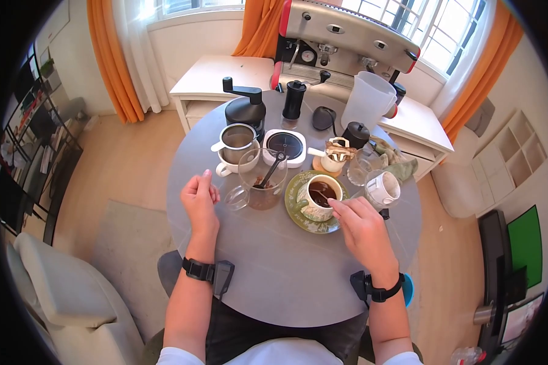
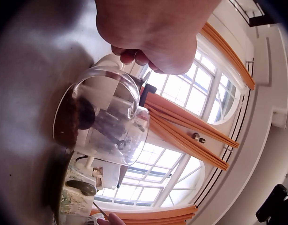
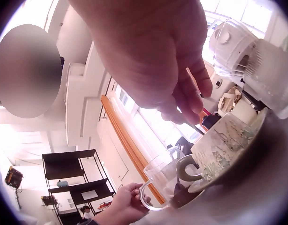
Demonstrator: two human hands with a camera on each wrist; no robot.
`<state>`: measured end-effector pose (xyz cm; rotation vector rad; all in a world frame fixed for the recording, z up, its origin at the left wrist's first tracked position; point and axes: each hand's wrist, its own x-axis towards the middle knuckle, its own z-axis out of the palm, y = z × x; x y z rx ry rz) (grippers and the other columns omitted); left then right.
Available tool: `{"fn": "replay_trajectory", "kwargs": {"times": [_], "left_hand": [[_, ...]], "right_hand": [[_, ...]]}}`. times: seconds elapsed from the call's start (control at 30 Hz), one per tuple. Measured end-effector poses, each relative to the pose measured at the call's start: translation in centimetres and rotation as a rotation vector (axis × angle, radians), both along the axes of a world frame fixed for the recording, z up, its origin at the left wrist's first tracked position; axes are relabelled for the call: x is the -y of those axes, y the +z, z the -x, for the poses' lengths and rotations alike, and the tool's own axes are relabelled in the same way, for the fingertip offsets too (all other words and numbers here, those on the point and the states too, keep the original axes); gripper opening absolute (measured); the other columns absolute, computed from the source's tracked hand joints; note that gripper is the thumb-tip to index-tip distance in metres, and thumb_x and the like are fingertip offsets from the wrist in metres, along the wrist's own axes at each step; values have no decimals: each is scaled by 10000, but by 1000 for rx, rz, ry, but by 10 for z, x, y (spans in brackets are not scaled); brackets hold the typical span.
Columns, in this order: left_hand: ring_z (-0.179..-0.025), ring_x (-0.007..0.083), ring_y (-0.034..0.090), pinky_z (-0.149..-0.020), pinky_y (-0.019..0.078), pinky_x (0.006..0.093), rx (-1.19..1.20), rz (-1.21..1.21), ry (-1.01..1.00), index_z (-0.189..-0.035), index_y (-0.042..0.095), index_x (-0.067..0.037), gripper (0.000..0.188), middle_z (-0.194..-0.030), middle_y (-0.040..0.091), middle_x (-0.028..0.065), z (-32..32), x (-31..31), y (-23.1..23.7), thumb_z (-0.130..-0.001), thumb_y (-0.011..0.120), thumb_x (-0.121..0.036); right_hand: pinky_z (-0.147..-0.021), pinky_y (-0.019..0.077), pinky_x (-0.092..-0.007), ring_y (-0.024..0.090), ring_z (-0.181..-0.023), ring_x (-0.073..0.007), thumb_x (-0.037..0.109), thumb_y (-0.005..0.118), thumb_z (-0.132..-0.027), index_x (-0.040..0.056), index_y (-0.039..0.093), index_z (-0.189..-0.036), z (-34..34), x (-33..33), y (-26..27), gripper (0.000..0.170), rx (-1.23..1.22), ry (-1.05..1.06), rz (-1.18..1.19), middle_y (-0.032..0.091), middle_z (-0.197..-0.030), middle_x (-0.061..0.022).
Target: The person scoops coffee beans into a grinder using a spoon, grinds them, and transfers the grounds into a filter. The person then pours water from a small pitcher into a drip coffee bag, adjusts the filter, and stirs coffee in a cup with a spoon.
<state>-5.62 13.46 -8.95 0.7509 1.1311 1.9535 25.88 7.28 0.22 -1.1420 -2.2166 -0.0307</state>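
My right hand [image 1: 364, 226] pinches a thin-handled spoon [image 2: 99, 209] whose lower end dips into the dark coffee [image 1: 320, 190]. The coffee fills a patterned cup [image 3: 220, 147] with a green handle, standing on a green saucer [image 1: 296, 212]. To the left, my left hand [image 1: 199, 198] holds nothing, its fingers loosely curled and the thumb up. It hovers beside the handle of a clear glass jug [image 2: 111, 129], which has a little brown liquid at the bottom and a black scoop [image 1: 270, 171] leaning inside.
Behind the jug stand a strainer [image 1: 237, 136] on a white cup, a white scale [image 1: 285, 148] and two hand grinders. A dripper with a used paper filter [image 1: 338, 149], a white ribbed cup [image 1: 383, 188] and a plastic pitcher [image 1: 368, 100] stand right. An espresso machine [image 1: 347, 36] is at the back.
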Motion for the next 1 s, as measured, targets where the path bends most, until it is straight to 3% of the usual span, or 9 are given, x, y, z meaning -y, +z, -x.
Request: {"fn": "replay_trajectory", "kwargs": {"times": [0.33,0.63,1.0], "left_hand": [[-527,106,421,-511,319,273,-1,3,-3,-641,447,-131,448,-571,408,-25,-1,1,2,-1025,672,-178],[-521,105,430,-512,322,275,-17,-8,-8,-647,455,-126,442,-574,424,-23,0,0,-2,-1027,675,-180],[-519,75,417,-509,346,262,-1,2,-21,-650,468,-118,443,-574,460,-24,-1,1,0,-1034,681,-173]], "right_hand": [[-758,547,-403,650,-863,-291,54,741,-917,8,732,-1174,-12,21,7,261,38,-48,33,694,-946,-108],[-764,542,-408,637,-867,-291,47,732,-922,26,743,-1189,-7,-2,-5,268,1,-15,-13,696,-949,-104],[-761,538,-414,634,-850,-301,40,732,-926,25,734,-1220,-13,20,1,294,-8,-29,43,696,-941,-109]]}}
